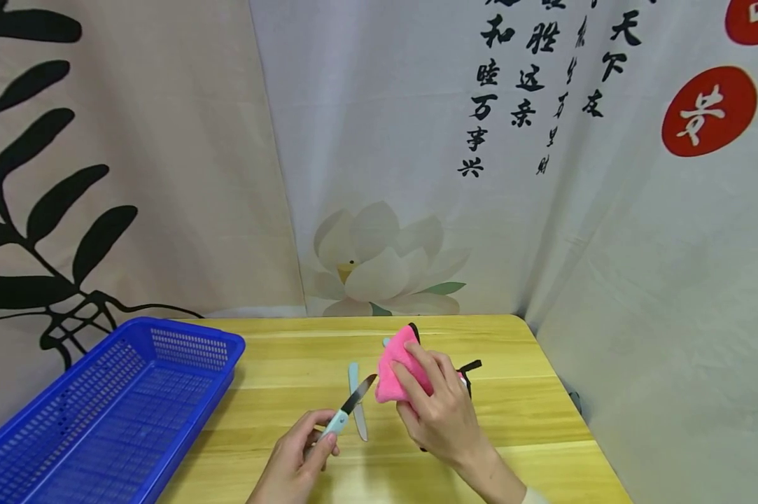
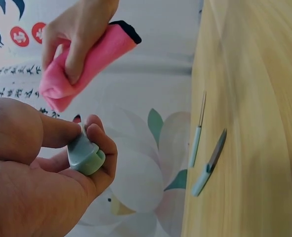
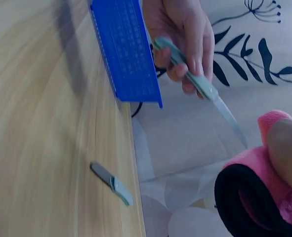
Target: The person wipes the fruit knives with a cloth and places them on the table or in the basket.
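My left hand [image 1: 298,451] grips a folding knife [image 1: 339,421] by its pale blue-green handle, blade out and tilted up to the right. In my right hand [image 1: 440,409] is a folded pink cloth [image 1: 391,371] with black edging, just right of the blade tip. A gap shows between blade and cloth in the right wrist view. Two similar knives [image 2: 196,145] [image 2: 210,163] lie on the table with blades out. From the head, one knife [image 1: 354,381] is seen behind the held knife, and the other is mostly hidden by the cloth.
A blue plastic basket [image 1: 227,343] with mesh walls stands at the left of the wooden table [image 1: 278,343]. Behind the table hangs a pale curtain [image 1: 379,140] printed with a flower and characters. The table's right edge slants away beyond my right hand.
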Action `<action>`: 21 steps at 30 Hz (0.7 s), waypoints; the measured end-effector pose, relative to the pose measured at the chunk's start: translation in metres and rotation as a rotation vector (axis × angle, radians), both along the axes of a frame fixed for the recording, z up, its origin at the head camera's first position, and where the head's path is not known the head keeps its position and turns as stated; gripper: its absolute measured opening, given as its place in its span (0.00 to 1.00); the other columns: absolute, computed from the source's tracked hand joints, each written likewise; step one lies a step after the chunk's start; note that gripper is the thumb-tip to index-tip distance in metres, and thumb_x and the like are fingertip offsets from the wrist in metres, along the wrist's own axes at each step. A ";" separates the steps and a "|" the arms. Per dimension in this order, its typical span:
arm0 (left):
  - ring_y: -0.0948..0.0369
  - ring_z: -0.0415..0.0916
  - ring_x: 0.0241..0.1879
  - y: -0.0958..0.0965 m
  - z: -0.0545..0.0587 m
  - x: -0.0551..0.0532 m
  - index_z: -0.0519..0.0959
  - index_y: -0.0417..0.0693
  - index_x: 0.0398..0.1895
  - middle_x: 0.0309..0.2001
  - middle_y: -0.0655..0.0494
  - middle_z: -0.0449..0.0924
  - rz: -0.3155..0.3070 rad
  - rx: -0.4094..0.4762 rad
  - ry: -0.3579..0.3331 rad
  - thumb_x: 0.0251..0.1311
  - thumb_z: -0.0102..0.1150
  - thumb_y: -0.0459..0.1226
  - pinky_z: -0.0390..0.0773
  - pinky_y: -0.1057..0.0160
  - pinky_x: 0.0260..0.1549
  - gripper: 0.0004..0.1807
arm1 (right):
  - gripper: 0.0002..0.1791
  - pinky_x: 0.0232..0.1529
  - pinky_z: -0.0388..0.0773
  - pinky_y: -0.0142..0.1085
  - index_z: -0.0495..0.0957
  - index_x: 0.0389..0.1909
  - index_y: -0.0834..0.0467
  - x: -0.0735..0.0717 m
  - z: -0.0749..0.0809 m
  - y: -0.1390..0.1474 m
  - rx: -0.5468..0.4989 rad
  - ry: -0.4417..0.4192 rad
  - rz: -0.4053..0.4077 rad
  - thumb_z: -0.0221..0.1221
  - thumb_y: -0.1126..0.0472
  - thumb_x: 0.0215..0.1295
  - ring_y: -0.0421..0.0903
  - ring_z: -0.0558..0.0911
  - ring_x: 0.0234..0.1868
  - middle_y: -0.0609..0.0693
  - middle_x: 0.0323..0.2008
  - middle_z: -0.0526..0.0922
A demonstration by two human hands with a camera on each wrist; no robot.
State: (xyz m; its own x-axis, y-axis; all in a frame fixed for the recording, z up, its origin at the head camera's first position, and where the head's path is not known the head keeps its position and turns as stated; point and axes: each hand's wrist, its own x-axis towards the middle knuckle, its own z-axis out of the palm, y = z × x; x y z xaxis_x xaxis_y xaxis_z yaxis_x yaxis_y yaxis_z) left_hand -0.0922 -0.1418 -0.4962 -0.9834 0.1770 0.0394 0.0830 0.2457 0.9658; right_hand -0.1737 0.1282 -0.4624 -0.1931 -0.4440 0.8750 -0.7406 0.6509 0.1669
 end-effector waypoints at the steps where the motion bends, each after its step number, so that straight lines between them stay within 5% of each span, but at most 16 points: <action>1: 0.69 0.77 0.33 0.001 0.000 0.000 0.79 0.39 0.69 0.44 0.49 0.86 0.010 0.000 0.003 0.84 0.60 0.32 0.80 0.69 0.32 0.16 | 0.20 0.42 0.89 0.47 0.89 0.57 0.58 0.002 0.001 -0.003 -0.002 0.019 0.021 0.51 0.61 0.76 0.59 0.83 0.50 0.65 0.64 0.87; 12: 0.72 0.82 0.38 0.004 0.000 -0.002 0.79 0.38 0.69 0.52 0.45 0.85 -0.010 0.017 0.061 0.84 0.61 0.33 0.85 0.69 0.36 0.17 | 0.19 0.49 0.88 0.46 0.90 0.58 0.56 0.020 -0.001 -0.028 0.109 0.115 0.104 0.54 0.55 0.80 0.58 0.84 0.52 0.63 0.63 0.88; 21: 0.73 0.77 0.33 0.007 0.000 0.000 0.80 0.38 0.66 0.38 0.51 0.86 -0.044 -0.001 0.153 0.84 0.60 0.32 0.83 0.67 0.31 0.13 | 0.19 0.51 0.85 0.43 0.90 0.58 0.55 0.025 -0.007 -0.041 0.171 0.122 0.086 0.55 0.56 0.79 0.57 0.83 0.51 0.61 0.63 0.88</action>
